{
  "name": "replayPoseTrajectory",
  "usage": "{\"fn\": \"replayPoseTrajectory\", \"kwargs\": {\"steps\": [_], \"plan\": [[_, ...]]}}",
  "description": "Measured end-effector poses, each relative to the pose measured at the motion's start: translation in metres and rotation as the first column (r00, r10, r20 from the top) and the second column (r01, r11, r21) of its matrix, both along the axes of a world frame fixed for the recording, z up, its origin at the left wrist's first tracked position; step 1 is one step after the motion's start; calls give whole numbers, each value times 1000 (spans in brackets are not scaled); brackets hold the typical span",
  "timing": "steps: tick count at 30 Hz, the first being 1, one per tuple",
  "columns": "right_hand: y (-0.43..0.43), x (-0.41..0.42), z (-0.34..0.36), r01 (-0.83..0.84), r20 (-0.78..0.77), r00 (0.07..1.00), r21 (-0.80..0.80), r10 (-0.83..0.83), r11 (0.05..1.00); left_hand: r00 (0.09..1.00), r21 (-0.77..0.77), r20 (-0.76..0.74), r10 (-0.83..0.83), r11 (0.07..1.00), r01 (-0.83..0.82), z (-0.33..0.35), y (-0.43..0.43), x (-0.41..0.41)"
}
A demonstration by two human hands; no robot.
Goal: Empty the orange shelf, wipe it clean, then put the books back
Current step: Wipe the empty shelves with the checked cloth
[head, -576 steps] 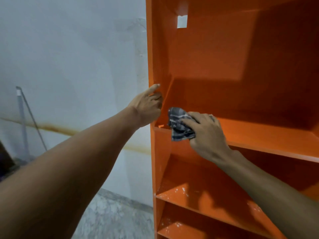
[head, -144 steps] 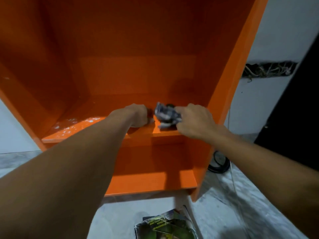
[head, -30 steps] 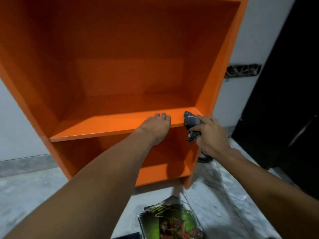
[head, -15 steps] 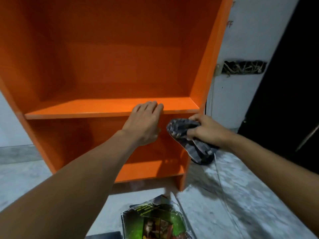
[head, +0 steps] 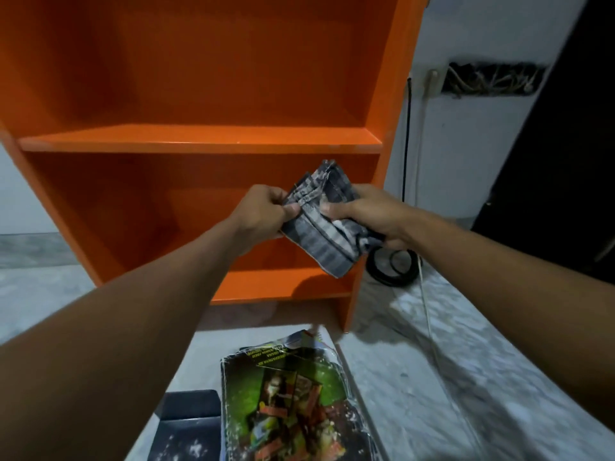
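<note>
Grey checked cloth (head: 324, 224) at mid-frame looks soft, light and floppy, best taken by its folds: left hand (head: 266, 211) pinches one edge, right hand (head: 362, 211) grips the other.

The shelf (head: 199, 139) looks like smooth orange-coated board with a faint sheen. The cloth (head: 324, 227) is soft, matt woven fabric, crumpled. The book (head: 286, 394) has a glossy paper cover, creased and scuffed, on a floor (head: 416, 377) of mottled grey stone.

Orange shelf (head: 199, 139) empty; grey striped cloth (head: 324, 227) bunched before it; books (head: 289, 394) stacked below.
</note>
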State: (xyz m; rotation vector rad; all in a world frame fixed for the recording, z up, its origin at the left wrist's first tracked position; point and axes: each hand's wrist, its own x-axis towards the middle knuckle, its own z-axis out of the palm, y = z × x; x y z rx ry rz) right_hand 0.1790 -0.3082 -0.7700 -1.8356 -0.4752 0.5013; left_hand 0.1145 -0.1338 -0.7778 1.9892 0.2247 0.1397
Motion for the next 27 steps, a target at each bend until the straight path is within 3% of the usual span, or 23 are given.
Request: {"fn": "replayPoseTrajectory", "kwargs": {"steps": [2,6,10,13,15,17,19,23,27], "plan": [[9,3,-11,-83,42,995,-62,85,995,999,-11,16,41,999,-41,-7,7,10],[36,25,-44,72,268,963,-313,15,947,997,128,-35,66,990,-61,-29,24,39],[56,51,-74,187,567,784,-603,251,775,985,419,-98,141,904,-87,-75,53,61],[69,67,-100,335,640,667,-714,380,615,960,535,-202,194,843,-57,-121,72,63],[79,78,-126,348,589,712,-769,382,536,949,599,-227,221,800,-43,-154,87,63],[84,82,-154,287,467,824,-833,322,473,943,653,-234,238,757,-29,-183,99,61],[88,84,-177,285,442,858,-834,263,472,951,667,-192,243,743,-55,-205,106,60],[97,67,-198,489,644,748,-699,162,522,951,641,-84,298,747,-178,-213,103,60],[115,38,-208,467,665,718,-679,206,567,968,641,-68,241,754,-143,-212,109,59]]}}
